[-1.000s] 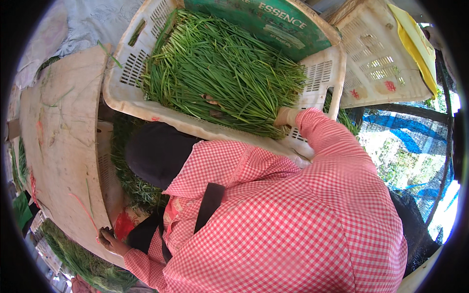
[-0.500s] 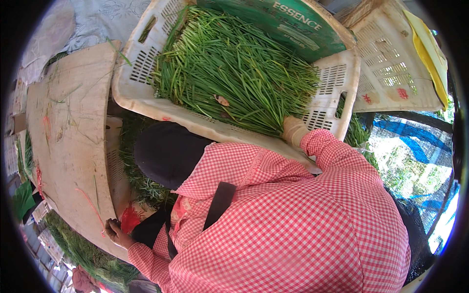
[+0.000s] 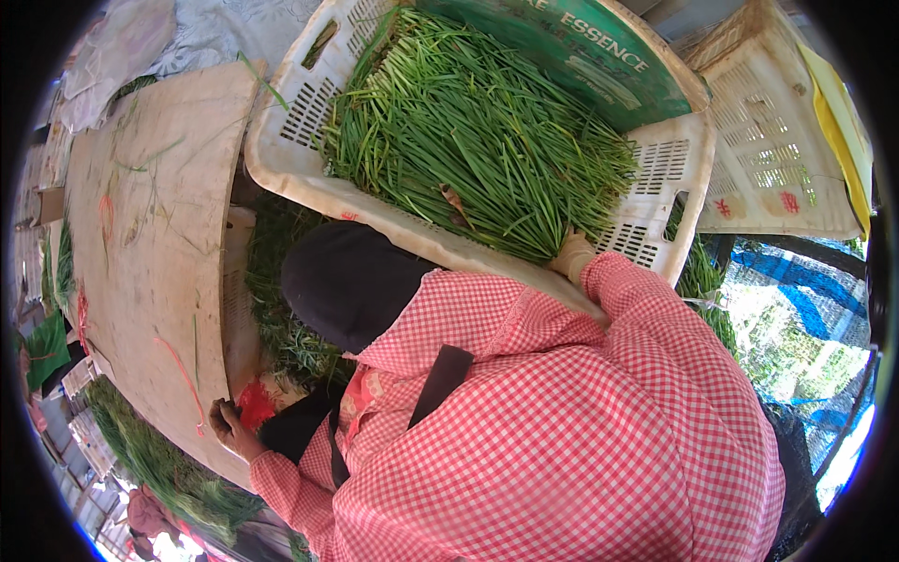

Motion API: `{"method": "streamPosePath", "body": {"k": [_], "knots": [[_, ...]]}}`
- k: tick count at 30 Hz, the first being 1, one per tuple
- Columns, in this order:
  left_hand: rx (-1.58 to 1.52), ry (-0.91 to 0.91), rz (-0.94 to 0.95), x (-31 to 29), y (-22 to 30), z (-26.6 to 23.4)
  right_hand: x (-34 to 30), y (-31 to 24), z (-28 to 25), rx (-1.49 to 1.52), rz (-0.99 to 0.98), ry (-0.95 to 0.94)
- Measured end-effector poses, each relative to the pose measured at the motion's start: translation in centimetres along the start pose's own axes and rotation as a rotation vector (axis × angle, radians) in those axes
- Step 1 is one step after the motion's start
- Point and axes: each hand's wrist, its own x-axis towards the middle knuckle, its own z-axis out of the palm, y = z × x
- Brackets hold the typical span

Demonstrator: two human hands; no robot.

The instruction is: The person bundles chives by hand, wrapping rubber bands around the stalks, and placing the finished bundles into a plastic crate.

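Note:
My right hand (image 3: pixel 575 251), in a tan covering, is inside the near right side of a white plastic crate (image 3: pixel 309 192). Its fingers close round the gathered ends of long green chives (image 3: pixel 496 140), which fill the crate; the fingertips are partly hidden among the leaves. My left hand (image 3: pixel 232 428), dark at the fingertips, is curled at the edge of a wooden board (image 3: pixel 154 262). What it holds, if anything, is hidden. A thin red string (image 3: pixel 184 379) lies on the board beside it. A brown dry leaf (image 3: pixel 452 197) rests on the chives.
A green printed panel (image 3: pixel 599 70) lines the crate's far wall. Another white crate (image 3: pixel 758 140) with a yellow sheet (image 3: pixel 835 131) stands at the right. More greens (image 3: pixel 290 281) lie between board and crate, and a green heap (image 3: pixel 159 459) is at the lower left. Blue-striped netting (image 3: pixel 787 300) hangs at right.
The view has shifted so that the crate and board sit further right in it. My right hand stays at the gathered chive ends. My left hand remains at the board's edge.

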Motion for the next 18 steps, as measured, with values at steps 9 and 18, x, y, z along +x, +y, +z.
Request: {"method": "streamPosePath", "body": {"k": [9,18], "knots": [[0.016,-0.039,0.034,-0.2,-0.6,0.1,-0.6,1.5,-1.8,0.207,-0.127,0.053],[0.036,-0.035,-0.006,-0.8,0.1,-0.2,-10.8,4.4,-15.9,0.424,-0.346,-0.313]]}}
